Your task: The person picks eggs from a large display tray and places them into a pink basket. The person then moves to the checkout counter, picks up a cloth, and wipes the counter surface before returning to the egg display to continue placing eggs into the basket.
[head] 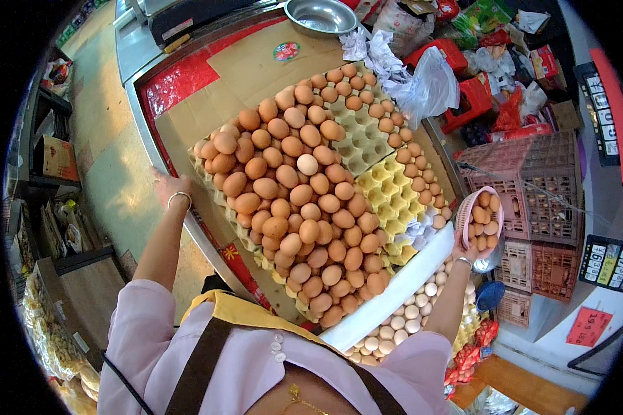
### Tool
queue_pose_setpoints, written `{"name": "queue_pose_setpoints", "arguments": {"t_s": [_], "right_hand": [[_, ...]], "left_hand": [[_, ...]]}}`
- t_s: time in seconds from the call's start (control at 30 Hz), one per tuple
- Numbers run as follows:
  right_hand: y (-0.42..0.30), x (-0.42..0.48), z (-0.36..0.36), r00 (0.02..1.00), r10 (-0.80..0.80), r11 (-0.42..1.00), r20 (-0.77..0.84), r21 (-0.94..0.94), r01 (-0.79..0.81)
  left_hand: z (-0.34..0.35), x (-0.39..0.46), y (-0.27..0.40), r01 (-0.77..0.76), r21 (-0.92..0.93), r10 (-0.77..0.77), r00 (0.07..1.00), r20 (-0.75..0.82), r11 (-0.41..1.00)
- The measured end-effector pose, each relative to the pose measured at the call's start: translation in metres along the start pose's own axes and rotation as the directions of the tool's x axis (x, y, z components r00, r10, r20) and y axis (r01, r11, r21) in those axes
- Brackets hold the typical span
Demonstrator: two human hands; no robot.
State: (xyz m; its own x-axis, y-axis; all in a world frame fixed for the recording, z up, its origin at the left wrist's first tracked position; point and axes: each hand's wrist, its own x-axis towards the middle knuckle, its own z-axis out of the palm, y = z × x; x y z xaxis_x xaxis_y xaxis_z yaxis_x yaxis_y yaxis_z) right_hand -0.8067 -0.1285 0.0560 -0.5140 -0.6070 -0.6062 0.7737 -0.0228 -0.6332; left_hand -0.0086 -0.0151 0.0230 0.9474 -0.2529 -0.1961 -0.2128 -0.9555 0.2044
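A large heap of brown eggs (301,194) lies on egg trays on a cardboard-lined display table. Beside the heap, a grey egg tray (361,135) and a yellow egg tray (389,189) have many bare cups, with eggs along their far sides. My left hand (171,188) rests on the metal edge of the table, holding nothing, and wears a bracelet. My right hand (463,248) grips the rim of a pink plastic basket (464,218) that holds several brown eggs. A white foam strip (394,290) separates the brown eggs from paler eggs (412,311) beneath my right forearm.
A steel bowl (321,14) stands at the table's far edge, near crumpled paper (381,59) and a clear plastic bag (431,85). Stacked plastic crates (550,192) stand at the right, with a blue lid-like object (490,296) beside them. Shelves with packaged goods line the left.
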Motion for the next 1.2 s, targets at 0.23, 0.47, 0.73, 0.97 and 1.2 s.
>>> {"name": "queue_pose_setpoints", "arguments": {"t_s": [0.23, 0.47, 0.73, 0.97, 1.2], "right_hand": [[0.015, -0.131, -0.017, 0.997, 0.005, 0.962, 0.079, -0.271, 0.016], [0.106, -0.339, 0.026, 0.995, -0.002, 0.868, 0.103, -0.494, 0.053], [0.226, -0.428, 0.02, 0.963, 0.178, 0.856, 0.203, -0.515, -0.05], [0.339, -0.502, 0.052, 0.918, 0.294, 0.784, 0.268, -0.617, -0.071], [0.438, -0.505, 0.051, 0.853, 0.379, 0.662, 0.359, -0.749, 0.021]], "left_hand": [[-0.001, 0.004, -0.006, -0.015, -0.065, 0.017, 0.999, 0.031, 0.998], [-0.011, -0.003, -0.006, 0.006, -0.147, 0.002, 0.998, 0.055, 0.989], [0.016, 0.057, -0.07, -0.463, -0.199, 0.497, 0.847, 0.187, 0.864], [-0.126, 0.009, -0.102, 0.336, -0.699, 0.771, -0.179, 0.612, 0.632], [-0.118, 0.026, -0.146, 0.533, -0.643, 0.761, -0.003, 0.649, 0.55]]}}
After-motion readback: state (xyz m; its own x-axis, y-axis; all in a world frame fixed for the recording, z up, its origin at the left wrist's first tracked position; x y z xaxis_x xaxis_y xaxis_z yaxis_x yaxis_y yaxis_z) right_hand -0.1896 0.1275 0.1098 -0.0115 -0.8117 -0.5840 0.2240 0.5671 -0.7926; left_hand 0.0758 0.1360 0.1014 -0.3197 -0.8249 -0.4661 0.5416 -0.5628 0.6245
